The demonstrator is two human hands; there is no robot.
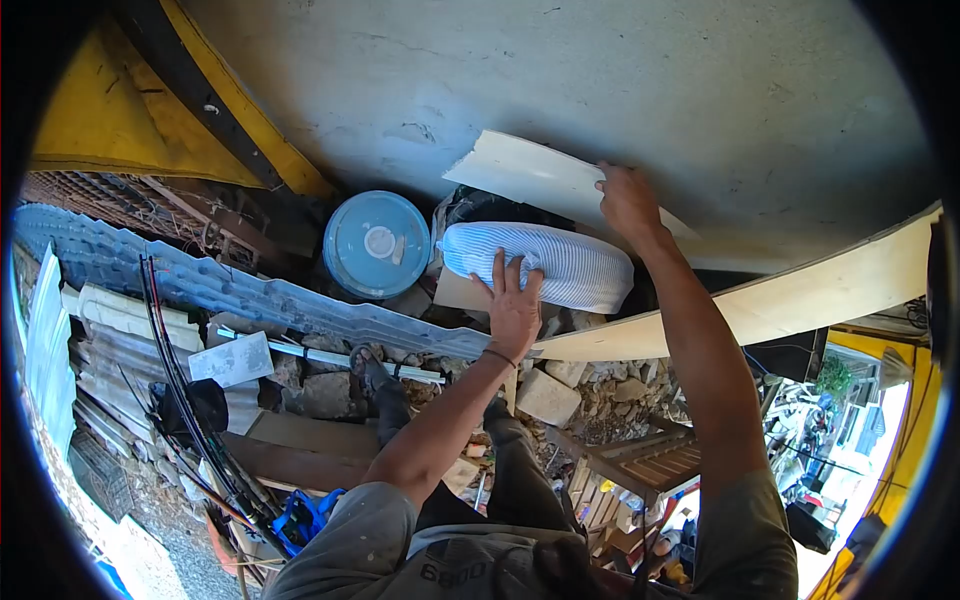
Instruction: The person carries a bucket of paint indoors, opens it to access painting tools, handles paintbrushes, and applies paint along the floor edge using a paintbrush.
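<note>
My right hand [632,208] is closed on the edge of a thin white board [535,172], which leans at a slant near the grey wall. Just below the board lies a long bundle in blue-and-white striped wrapping [585,268]. Resting on the front of that bundle is my left hand [516,305], its fingers spread over the wrapping. A dark object, partly hidden, shows between the board and the bundle. To the left of the bundle stands a round container with a light blue lid [366,245].
A corrugated sheet [250,280] runs in front of the lidded container. On the right, a long curved plywood sheet [800,300] crosses at arm height. Rubble and broken blocks [548,397] lie around my feet. A wooden slatted piece [650,460] stands lower right, black rods [185,400] at left.
</note>
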